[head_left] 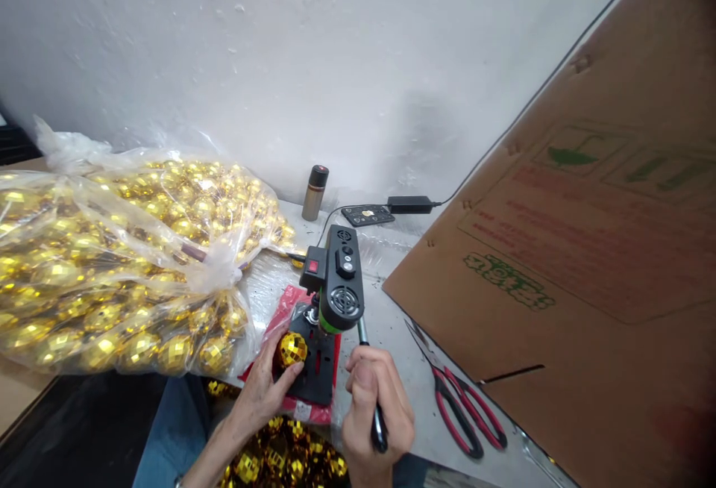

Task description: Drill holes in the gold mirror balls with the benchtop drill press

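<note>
My left hand (pixel 267 383) is closed round a gold mirror-faceted ball (pixel 292 350), just above the black base plate (pixel 313 387) of a small bench drill press (pixel 343 275). The press head has round vents and a red switch, and overhangs the ball's right side. My right hand (pixel 376 406) grips the press's lever (pixel 379 432), a metal rod with a black handle, right of the base. Under the base lies a red plastic sheet (pixel 288 301). The drill tip is mostly hidden by the press head.
Clear bags (pixel 206 275) full of gold balls stand at left. More gold balls (pixel 280 458) lie below the table edge. Red-handled scissors (pixel 464 410) lie beside a large cardboard box (pixel 587 234). Behind stand a spray can (pixel 315 193), a dark phone-like slab (pixel 368 216) and a power adapter (pixel 410 205).
</note>
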A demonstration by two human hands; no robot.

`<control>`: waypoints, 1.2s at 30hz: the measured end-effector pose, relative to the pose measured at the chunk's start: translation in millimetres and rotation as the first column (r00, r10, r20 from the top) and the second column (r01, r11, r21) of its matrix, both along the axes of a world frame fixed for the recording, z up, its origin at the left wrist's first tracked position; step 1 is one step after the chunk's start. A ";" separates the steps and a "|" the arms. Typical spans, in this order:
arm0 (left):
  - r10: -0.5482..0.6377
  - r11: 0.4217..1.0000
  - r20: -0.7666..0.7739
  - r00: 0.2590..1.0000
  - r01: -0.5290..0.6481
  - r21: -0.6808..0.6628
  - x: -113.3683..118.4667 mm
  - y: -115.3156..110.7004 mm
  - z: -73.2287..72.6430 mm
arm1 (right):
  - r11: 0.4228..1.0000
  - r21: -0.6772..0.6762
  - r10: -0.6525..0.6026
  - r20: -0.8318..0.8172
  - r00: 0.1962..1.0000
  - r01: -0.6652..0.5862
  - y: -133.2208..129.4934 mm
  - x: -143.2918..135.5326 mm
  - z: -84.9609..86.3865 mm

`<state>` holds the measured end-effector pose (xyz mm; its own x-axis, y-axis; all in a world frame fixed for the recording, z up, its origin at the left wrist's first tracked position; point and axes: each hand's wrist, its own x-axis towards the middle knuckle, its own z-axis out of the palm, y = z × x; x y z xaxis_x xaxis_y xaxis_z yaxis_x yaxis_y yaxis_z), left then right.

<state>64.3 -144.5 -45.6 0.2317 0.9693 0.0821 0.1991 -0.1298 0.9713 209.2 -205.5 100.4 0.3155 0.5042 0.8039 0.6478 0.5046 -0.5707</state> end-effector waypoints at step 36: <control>-0.135 0.979 -0.091 0.987 0.147 0.140 29.0 18.6 10.1 | 1.000 -0.008 -0.003 0.034 0.999 0.003 2.2 2.3 19.4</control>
<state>93.3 -125.9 -35.5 0.3769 0.9053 0.1959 0.2454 -0.3015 0.9214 211.5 -203.3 119.8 0.2896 0.5100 0.8100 0.6684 0.4980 -0.5526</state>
